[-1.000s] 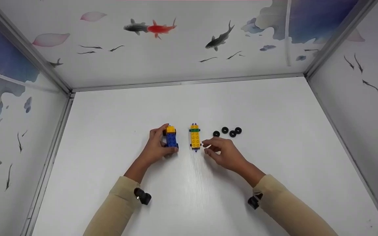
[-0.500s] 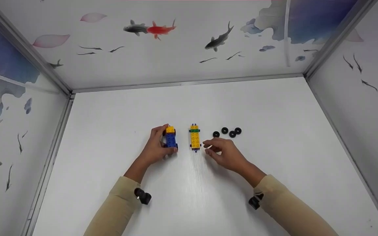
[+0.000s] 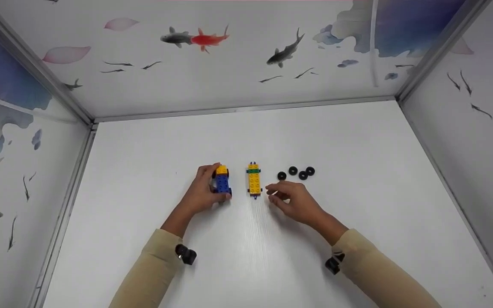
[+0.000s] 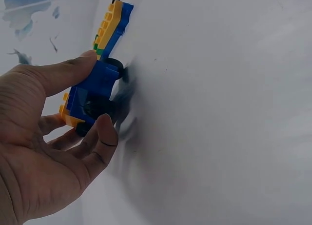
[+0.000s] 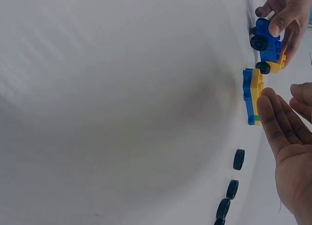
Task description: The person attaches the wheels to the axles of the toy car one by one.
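My left hand (image 3: 200,191) grips a small blue and yellow toy vehicle (image 3: 222,183) with black wheels, thumb at its near end and a finger at its far end. In the left wrist view the thumb of my left hand (image 4: 53,132) lies on the blue body (image 4: 97,81). To its right a yellow block car base (image 3: 254,182) with a green strip lies lengthwise, no wheels on it. My right hand (image 3: 295,201) hovers just right of that base, fingers loosely bent, holding nothing. In the right wrist view the base (image 5: 254,95) appears beyond the fingertips.
Several loose black wheels (image 3: 292,170) lie on the white table (image 3: 144,171), beyond my right hand. Printed panels with fish (image 3: 285,53) stand at the back and both sides. A small black device (image 3: 185,254) is at each sleeve cuff.
My right hand has shifted very slightly right, away from the yellow base. My left hand still grips the toy vehicle in nearly the same place.
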Demonstrator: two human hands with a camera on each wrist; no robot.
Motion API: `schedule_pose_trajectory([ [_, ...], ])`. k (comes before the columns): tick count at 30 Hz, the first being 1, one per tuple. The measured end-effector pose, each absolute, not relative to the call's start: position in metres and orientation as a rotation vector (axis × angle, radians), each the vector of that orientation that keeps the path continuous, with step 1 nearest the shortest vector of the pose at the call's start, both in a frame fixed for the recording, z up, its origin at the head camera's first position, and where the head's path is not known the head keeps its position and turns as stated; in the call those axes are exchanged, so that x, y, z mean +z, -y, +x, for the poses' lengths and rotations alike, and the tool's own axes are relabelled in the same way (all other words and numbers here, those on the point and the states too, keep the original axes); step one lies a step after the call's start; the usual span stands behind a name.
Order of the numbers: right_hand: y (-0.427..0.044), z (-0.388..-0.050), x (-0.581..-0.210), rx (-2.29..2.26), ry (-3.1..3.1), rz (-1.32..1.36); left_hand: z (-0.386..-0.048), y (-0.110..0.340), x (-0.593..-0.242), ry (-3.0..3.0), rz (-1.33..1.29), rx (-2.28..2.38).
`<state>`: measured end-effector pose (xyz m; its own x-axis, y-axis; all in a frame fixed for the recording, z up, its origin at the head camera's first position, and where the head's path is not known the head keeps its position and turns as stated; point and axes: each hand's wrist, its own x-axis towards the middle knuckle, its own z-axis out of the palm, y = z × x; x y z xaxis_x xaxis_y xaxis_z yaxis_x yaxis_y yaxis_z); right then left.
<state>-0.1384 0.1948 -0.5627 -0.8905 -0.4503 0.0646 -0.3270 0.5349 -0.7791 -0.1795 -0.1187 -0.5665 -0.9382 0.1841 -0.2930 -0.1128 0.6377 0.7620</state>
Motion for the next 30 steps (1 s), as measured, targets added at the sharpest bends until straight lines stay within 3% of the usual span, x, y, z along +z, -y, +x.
schedule_pose_trajectory([
  [30, -0.1969, -0.137, -0.5631, -1.259, -2.645, -0.665, -0.1791, 0.123, -0.5653, -2.584, 0.128, 1.052],
])
